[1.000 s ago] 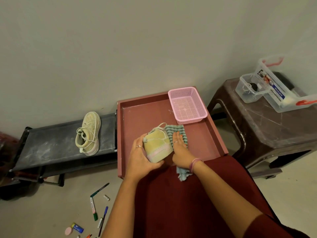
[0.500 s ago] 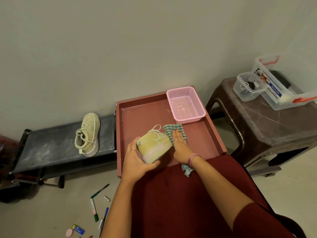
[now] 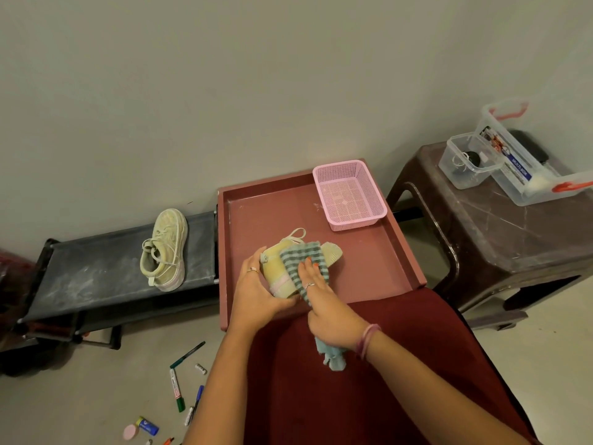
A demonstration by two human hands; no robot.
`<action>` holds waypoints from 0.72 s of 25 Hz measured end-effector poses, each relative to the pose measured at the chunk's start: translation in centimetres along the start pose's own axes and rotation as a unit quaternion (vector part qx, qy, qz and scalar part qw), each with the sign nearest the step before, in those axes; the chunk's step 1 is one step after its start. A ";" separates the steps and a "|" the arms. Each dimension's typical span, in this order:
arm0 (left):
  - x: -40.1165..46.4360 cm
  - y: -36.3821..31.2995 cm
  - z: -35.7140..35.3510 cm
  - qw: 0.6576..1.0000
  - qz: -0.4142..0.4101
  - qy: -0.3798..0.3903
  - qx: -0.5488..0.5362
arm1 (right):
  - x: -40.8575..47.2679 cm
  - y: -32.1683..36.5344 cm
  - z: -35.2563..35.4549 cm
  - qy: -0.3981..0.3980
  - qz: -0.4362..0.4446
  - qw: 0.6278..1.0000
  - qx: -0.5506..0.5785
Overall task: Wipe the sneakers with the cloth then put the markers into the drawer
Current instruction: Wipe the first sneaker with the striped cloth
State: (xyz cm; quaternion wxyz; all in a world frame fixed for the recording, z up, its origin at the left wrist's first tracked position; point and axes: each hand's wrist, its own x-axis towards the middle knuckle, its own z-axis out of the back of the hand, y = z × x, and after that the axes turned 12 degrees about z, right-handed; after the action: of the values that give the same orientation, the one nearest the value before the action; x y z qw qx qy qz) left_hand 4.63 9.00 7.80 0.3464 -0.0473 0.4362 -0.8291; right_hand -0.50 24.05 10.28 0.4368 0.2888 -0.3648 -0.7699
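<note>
At lower left of the frame, markers (image 3: 177, 390) lie scattered on the floor, well apart from the red drawer (image 3: 407, 252) at center, where a pink basket (image 3: 353, 216) sits in the upper right corner. 1 sneaker (image 3: 167, 248) rests on the dark rack (image 3: 96, 274) at left. Center frame, the left hand (image 3: 256, 297) grips the other sneaker (image 3: 276, 271) at its heel, tilted above the drawer floor. The right hand (image 3: 330, 313), fingers fairly straight, presses the striped cloth (image 3: 305, 261) onto that sneaker; the cloth's tail hangs below the wrist.
</note>
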 end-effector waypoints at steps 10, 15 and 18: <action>-1.0 0.7 -0.4 0.999 0.029 -0.029 -0.025 | 0.8 -3.1 -0.2 0.007 0.034 0.994 -0.105; -1.0 0.2 -0.8 0.999 0.011 -0.024 -0.019 | 1.6 -2.6 0.9 0.005 0.001 0.996 -0.090; -1.0 -0.3 -0.4 0.999 -0.023 -0.013 -0.024 | 0.1 -0.6 -0.9 -0.001 0.111 0.971 -0.211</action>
State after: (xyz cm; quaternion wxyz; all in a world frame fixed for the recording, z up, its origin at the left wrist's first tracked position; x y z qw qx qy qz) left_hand 5.06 10.02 8.00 0.3318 -0.0760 0.4508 -0.8252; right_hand -0.12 23.90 9.25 0.5701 0.1473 -0.2241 -0.7766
